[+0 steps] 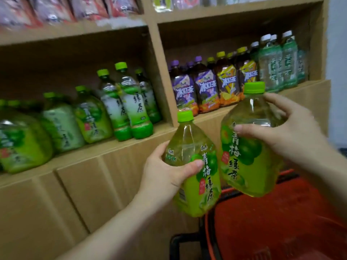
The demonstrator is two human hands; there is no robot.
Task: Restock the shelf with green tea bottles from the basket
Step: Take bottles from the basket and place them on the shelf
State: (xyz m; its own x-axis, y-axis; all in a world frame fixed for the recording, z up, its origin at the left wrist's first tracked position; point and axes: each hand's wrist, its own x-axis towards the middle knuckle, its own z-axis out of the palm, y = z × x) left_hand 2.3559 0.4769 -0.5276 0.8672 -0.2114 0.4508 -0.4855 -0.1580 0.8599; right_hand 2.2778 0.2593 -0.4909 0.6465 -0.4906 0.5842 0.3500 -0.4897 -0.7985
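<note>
A light-brown wooden shelf (120, 147) with a vertical divider is seen ahead. In its left compartment a row of green-capped, green-labelled tea bottles (90, 117) is stood along the board, the nearer ones blurred; two taller slim green-based bottles (131, 107) are placed at the right end of that row, just beside the divider. In the right compartment, purple-labelled iced tea bottles (195, 89), yellow-labelled iced tea bottles (228, 85) and pale green white-capped bottles (277, 66) are lined up. Blurred pink and purple packets (56, 10) are seen on the shelf above. A red plastic shopping basket (281, 228) with a black handle is set low at the right, below the hands.

Two clear plastic bottles of yellow-green tea are held in the air in front of the shelf edge, above the basket and near each other. Each is squat and broad-shouldered, with a bright green screw cap and a green label printed with plums and dark characters.

The left-held green tea bottle (195, 166) is gripped round its middle by the left hand (165, 177), fingers wrapped behind and thumb across the label. Its long axis is nearly upright, the cap tipped slightly leftward towards the shelf.

The right-held green tea bottle (249, 145) is clasped at its shoulder by the right hand (293, 132), fingers spread and curled over it. It is carried higher, cap upward, its base slanted slightly towards the right.
</note>
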